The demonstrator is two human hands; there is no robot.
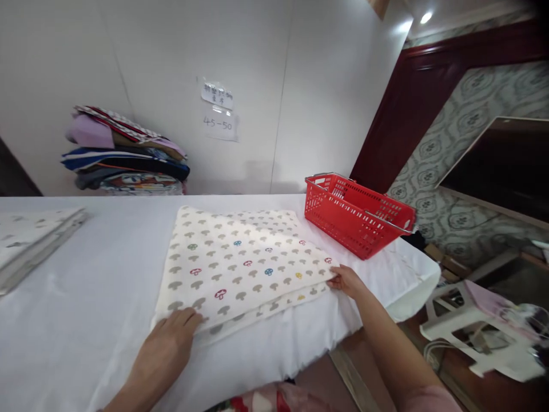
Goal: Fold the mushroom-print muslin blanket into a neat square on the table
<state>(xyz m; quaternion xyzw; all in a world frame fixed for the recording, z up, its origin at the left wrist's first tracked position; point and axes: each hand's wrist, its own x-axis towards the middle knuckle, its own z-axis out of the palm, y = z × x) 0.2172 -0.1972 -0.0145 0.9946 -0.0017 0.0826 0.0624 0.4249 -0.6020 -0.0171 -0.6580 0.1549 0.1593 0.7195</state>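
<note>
A cream cloth (240,263) printed with grey and a few coloured mushrooms lies folded in layers on the white-covered table. Its upper layer slants across the far right part, leaving some of the layer beneath showing. At the near left corner, my left hand (174,337) is closed over the cloth's edge, with the fingers together and the thumb hidden. My right hand (344,280) pinches the right corner of the upper layer between thumb and fingers. Along the near side, the upper edge sits slightly apart from the layer below.
A red plastic basket (343,220) stands at the table's back right. Another folded patterned cloth (34,234) lies at the far left. Against the wall is a stack of folded fabrics (128,151). A white stool (472,326) is on the floor beyond the table's right edge.
</note>
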